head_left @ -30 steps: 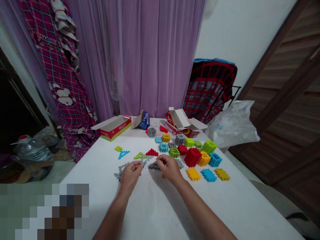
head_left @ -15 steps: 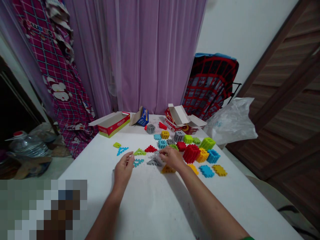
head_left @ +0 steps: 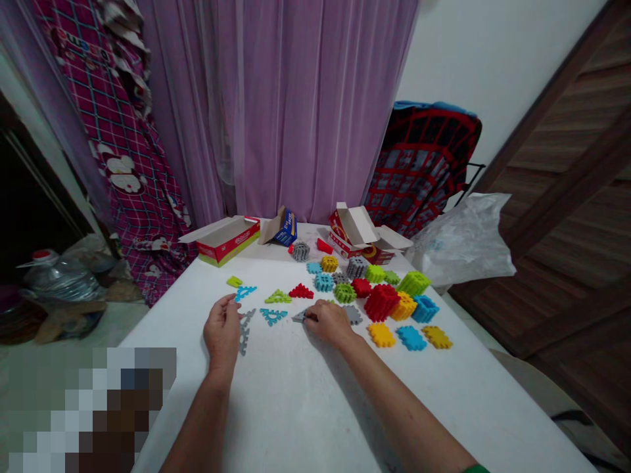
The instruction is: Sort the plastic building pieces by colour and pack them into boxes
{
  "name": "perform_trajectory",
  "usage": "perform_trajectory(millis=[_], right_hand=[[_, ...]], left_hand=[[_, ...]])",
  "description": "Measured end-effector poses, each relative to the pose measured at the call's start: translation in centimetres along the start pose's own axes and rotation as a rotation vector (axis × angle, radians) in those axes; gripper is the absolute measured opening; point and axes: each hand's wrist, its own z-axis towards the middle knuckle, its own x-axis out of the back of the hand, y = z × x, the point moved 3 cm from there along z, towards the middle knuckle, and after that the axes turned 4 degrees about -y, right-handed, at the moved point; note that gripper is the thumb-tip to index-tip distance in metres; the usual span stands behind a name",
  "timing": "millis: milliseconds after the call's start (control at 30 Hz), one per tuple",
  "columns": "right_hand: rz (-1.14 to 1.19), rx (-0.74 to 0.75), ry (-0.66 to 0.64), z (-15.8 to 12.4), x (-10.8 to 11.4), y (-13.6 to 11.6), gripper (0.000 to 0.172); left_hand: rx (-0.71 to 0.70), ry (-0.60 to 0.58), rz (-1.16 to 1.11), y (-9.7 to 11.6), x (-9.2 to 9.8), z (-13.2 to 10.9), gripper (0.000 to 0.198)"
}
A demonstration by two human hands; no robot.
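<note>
My left hand (head_left: 221,330) rests on the white table (head_left: 296,407) with its fingers curled against a chain of flat grey toothed pieces (head_left: 244,332). My right hand (head_left: 329,322) is closed, its fingertips pinching a grey triangular piece (head_left: 298,317) that lies on the table. Between the hands lies a blue triangle piece (head_left: 273,316). Just beyond are a green triangle (head_left: 277,297), a red triangle (head_left: 301,292) and another blue one (head_left: 244,292). To the right of my right hand stands a cluster of toothed blocks, among them a big red cube (head_left: 381,302).
Open cardboard boxes stand at the table's far edge: a red-and-green one (head_left: 227,239), a blue one (head_left: 282,227), a red one (head_left: 352,235). A clear plastic bag (head_left: 461,243) hangs off the right edge. Purple curtain (head_left: 296,105) behind; a water bottle (head_left: 56,282) on the floor at left.
My left hand has moved left and down to the grey chain. My right hand has come down from among the blocks onto the grey triangle. The camera has shifted slightly.
</note>
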Motion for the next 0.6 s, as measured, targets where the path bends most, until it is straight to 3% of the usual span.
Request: perform_trajectory(millis=[600], right_hand=[[-0.06, 0.044, -0.003, 0.49, -0.64, 0.21, 0.024]], left_hand=[[0.006, -0.007, 0.019, -0.26, 0.04, 0.17, 0.037]])
